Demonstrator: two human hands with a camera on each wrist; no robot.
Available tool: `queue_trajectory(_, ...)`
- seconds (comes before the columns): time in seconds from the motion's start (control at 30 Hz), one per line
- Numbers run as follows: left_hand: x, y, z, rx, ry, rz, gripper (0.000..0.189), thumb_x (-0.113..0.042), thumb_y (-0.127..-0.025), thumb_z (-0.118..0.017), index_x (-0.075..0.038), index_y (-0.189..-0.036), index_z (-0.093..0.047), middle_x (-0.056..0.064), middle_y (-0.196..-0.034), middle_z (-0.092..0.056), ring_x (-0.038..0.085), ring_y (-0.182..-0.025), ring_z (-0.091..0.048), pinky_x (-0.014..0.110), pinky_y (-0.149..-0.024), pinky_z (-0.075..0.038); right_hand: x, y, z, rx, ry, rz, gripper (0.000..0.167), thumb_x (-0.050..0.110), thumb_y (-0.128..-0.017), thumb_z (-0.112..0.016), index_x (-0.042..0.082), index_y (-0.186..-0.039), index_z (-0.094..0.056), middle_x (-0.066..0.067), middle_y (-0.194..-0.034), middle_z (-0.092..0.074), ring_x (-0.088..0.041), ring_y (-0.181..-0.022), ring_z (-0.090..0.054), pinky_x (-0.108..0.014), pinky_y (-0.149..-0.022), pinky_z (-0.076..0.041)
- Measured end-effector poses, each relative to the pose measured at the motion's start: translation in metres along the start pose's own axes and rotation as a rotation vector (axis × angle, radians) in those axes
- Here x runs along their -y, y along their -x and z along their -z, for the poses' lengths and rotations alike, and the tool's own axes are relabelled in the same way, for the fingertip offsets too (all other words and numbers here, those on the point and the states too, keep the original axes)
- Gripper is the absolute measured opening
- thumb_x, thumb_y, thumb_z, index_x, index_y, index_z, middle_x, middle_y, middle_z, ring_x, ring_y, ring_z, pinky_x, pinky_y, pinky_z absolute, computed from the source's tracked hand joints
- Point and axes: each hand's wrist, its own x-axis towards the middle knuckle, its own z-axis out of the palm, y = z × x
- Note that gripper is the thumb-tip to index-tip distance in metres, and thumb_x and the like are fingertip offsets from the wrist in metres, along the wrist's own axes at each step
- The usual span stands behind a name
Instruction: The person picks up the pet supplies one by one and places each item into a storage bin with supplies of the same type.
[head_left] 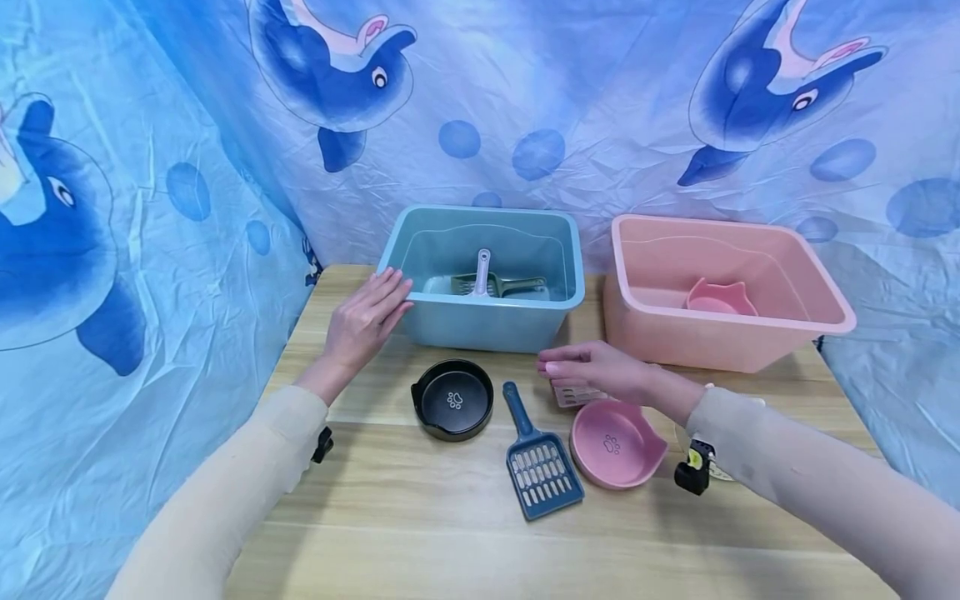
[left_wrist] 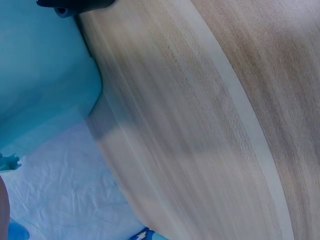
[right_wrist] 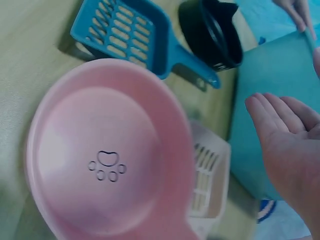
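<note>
Sleeves [head_left: 210, 492] outstretched; left grip [head_left: 362, 323] on tub [head_left: 487, 327]

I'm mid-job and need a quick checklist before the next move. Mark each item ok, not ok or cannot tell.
1. Left hand at the rim of the blue bin: ok.
2. Right hand free, holding nothing: ok.
3. Space below that hand clear: not ok; the pale scoop and pink paw-print bowl lie under or beside it.
4. Pink bin upright, cat-eared bowl inside: ok.
5. Blue scoop lying unheld: ok.
6. Cream item under the right sleeve identified: cannot tell; mostly covered.
</note>
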Motion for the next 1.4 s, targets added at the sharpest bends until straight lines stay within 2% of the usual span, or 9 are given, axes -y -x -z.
queue_trajectory(0.17,0.000,-0.001,0.001,0.011,0.009,0.001,0.038,-0.011,-0.091,-0.083,0.000,-0.127,-0.077,0.022,-0.130,-0.073,0.041,-0.121,-0.071,0.054,-0.108,-0.057,-0.014,-0.014,-0.004,0.077,-0.190,-0.076,0.065,0.035,-0.113,-0.057,-0.005,-0.161,-0.039,-0.025,-0.159,-0.051,-0.041,-0.149,-0.049,-0.056,-0.125,-0.040)
queue_trajectory(0.33,0.000,0.000,0.001,0.004,0.015,-0.004,0.039,-0.010,-0.090,-0.084,0.000,-0.127,-0.077,0.022,-0.129,-0.073,0.042,-0.121,-0.071,0.055,-0.107,-0.058,-0.024,-0.028,-0.010,0.108,-0.220,-0.137,0.061,0.035,-0.114,-0.055,-0.006,-0.157,-0.044,-0.022,-0.155,-0.057,-0.039,-0.146,-0.053,-0.050,-0.123,-0.044)
queue_trajectory(0.53,-0.001,0.001,0.002,0.004,0.015,-0.002,0.037,-0.011,-0.090,-0.083,0.001,-0.125,-0.077,0.022,-0.129,-0.073,0.042,-0.121,-0.071,0.056,-0.106,-0.058,-0.033,-0.042,-0.020,0.094,-0.320,-0.179,0.052,0.024,-0.112,-0.060,-0.009,-0.151,-0.050,-0.023,-0.147,-0.064,-0.036,-0.138,-0.061,-0.046,-0.117,-0.051)
queue_trajectory(0.7,-0.003,0.002,0.001,-0.004,0.028,0.021,0.039,-0.010,-0.089,-0.085,0.000,-0.126,-0.077,0.022,-0.129,-0.073,0.042,-0.122,-0.071,0.056,-0.107,-0.057,-0.040,-0.048,-0.026,0.114,-0.311,-0.177,0.048,0.016,-0.110,-0.062,-0.010,-0.149,-0.052,-0.023,-0.142,-0.067,-0.034,-0.134,-0.065,-0.045,-0.113,-0.055)
queue_trajectory(0.9,-0.003,0.003,-0.001,-0.026,0.034,0.035,0.041,-0.008,-0.086,-0.088,-0.001,-0.126,-0.078,0.021,-0.129,-0.073,0.041,-0.121,-0.071,0.056,-0.107,-0.057,-0.044,-0.053,-0.030,0.138,-0.281,-0.169,0.043,0.014,-0.110,-0.062,-0.008,-0.146,-0.058,-0.017,-0.134,-0.072,-0.030,-0.128,-0.070,-0.043,-0.110,-0.057)
queue_trajectory(1.17,-0.002,0.004,0.002,0.020,0.022,0.043,0.040,-0.013,-0.091,-0.084,-0.004,-0.130,-0.076,0.019,-0.132,-0.072,0.039,-0.125,-0.070,0.054,-0.110,-0.056,-0.043,-0.064,-0.042,0.131,-0.293,-0.175,0.039,0.009,-0.105,-0.068,-0.009,-0.139,-0.063,-0.015,-0.122,-0.074,-0.028,-0.114,-0.076,-0.042,-0.105,-0.061)
queue_trajectory(1.4,-0.003,0.002,0.000,0.006,0.025,0.055,0.041,-0.012,-0.089,-0.086,-0.002,-0.128,-0.077,0.020,-0.132,-0.072,0.040,-0.125,-0.070,0.055,-0.110,-0.056,-0.044,-0.069,-0.055,0.105,-0.286,-0.189,0.025,0.007,-0.100,-0.074,-0.003,-0.123,-0.072,-0.009,-0.109,-0.077,-0.018,-0.097,-0.077,-0.037,-0.096,-0.065)
